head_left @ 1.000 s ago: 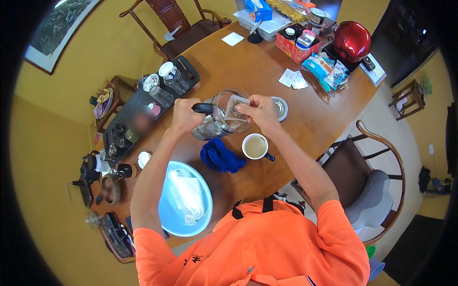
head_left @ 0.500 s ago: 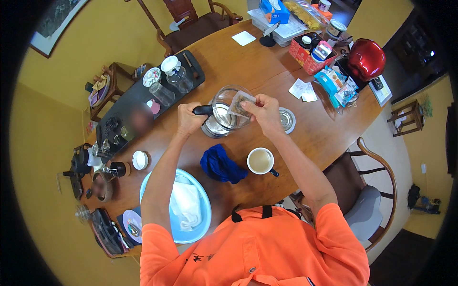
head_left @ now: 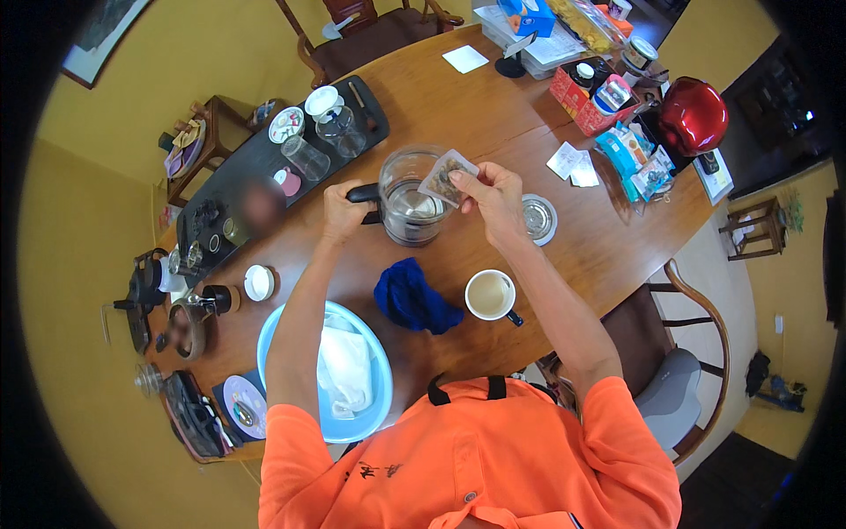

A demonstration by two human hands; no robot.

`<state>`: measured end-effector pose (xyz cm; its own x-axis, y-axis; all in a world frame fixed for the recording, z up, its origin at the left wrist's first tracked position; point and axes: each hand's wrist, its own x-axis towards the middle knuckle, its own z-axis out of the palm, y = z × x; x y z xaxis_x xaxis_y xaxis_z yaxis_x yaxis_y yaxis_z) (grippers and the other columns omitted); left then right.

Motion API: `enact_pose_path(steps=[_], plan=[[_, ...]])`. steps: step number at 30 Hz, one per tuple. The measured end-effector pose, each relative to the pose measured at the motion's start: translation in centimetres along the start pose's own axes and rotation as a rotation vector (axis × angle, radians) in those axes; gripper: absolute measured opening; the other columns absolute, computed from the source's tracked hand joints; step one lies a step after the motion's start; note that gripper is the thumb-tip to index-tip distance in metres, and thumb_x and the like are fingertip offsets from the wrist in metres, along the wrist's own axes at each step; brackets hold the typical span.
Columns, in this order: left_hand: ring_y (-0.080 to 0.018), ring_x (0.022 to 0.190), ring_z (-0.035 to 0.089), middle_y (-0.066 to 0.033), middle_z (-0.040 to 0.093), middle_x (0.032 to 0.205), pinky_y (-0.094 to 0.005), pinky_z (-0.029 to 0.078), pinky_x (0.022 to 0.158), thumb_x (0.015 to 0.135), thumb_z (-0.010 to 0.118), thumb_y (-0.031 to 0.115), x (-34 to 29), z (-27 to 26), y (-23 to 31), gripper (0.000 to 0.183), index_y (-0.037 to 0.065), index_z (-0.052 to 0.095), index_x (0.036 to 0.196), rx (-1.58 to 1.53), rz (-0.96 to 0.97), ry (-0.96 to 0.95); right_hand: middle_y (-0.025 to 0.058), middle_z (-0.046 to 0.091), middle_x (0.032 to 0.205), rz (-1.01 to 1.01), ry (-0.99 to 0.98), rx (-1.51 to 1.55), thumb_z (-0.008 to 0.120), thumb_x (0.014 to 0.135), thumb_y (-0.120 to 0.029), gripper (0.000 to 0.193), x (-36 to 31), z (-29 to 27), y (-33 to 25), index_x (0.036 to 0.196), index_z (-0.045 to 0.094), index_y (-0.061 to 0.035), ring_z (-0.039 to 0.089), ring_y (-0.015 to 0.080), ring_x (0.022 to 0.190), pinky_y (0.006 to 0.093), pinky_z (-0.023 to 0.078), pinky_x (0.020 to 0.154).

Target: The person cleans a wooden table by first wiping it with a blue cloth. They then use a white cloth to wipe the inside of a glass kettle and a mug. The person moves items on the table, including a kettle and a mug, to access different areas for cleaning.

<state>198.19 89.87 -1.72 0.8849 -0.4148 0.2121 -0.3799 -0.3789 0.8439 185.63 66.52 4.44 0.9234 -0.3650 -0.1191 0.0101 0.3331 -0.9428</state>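
Pinching a small, flat tea packet (head_left: 445,179) between thumb and fingertips, the right hand (head_left: 495,196) holds it tilted just over the far-right rim of the glass pot (head_left: 408,204), which stands on the wooden table (head_left: 608,256) in front of the person. A second ago the same hand worked lower, close against the pot's mouth; now the packet sits raised and turned, corner down toward the opening, so by my reading its contents are about to go into the pot or are already going; nothing can be seen falling. The right wrist is bent left, the forearm running back and right toward the orange sleeve.

The left hand (head_left: 338,208) is closed around the pot's black handle (head_left: 363,192), as it was before, steadying the pot; that forearm runs straight back toward the body.

Further out, a round metal lid (head_left: 538,218) lies just right of the pot, past the right hand. Nearer the person are a crumpled blue cloth (head_left: 412,297) and a white cup (head_left: 491,294) with pale liquid, side by side. A light blue basin (head_left: 374,370) holding a white cloth lies near left. On the far left a long black tray (head_left: 264,163) carries glassware and small cups.
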Motion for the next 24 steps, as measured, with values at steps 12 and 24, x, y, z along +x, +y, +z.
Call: enact_pose_path(steps=[12, 24], plan=[[-0.0173, 0.078, 0.054, -0.0098, 0.056, 0.085, -0.0295, 0.044, 0.069, 0.065, 0.068, 0.0, -7.0, -0.8, 1.6, 0.037, 0.005, 0.057, 0.1, 0.285, 0.11, 0.443, 0.0054, 0.056, 0.06, 0.112, -0.002, 0.176, 0.073, 0.076, -0.012, 0.022, 0.8, 2.0, 0.9, 0.067, 0.056, -0.0024, 0.051, 0.0102, 0.048, 0.0214, 0.04, 0.041], [-0.0177, 0.053, 0.063, -0.0101, 0.062, 0.077, -0.0273, 0.049, 0.043, 0.085, 0.064, 0.033, -20.0, 13.3, 9.3, 0.076, 0.011, 0.021, 0.143, -0.481, -0.879, -0.256, 0.0043, 0.058, 0.066, 0.173, -0.028, 0.227, 0.073, 0.078, -0.013, 0.019, -1.9, -1.1, 0.4, 0.073, 0.057, -0.004, 0.052, 0.0108, 0.052, 0.0229, 0.043, 0.045]])
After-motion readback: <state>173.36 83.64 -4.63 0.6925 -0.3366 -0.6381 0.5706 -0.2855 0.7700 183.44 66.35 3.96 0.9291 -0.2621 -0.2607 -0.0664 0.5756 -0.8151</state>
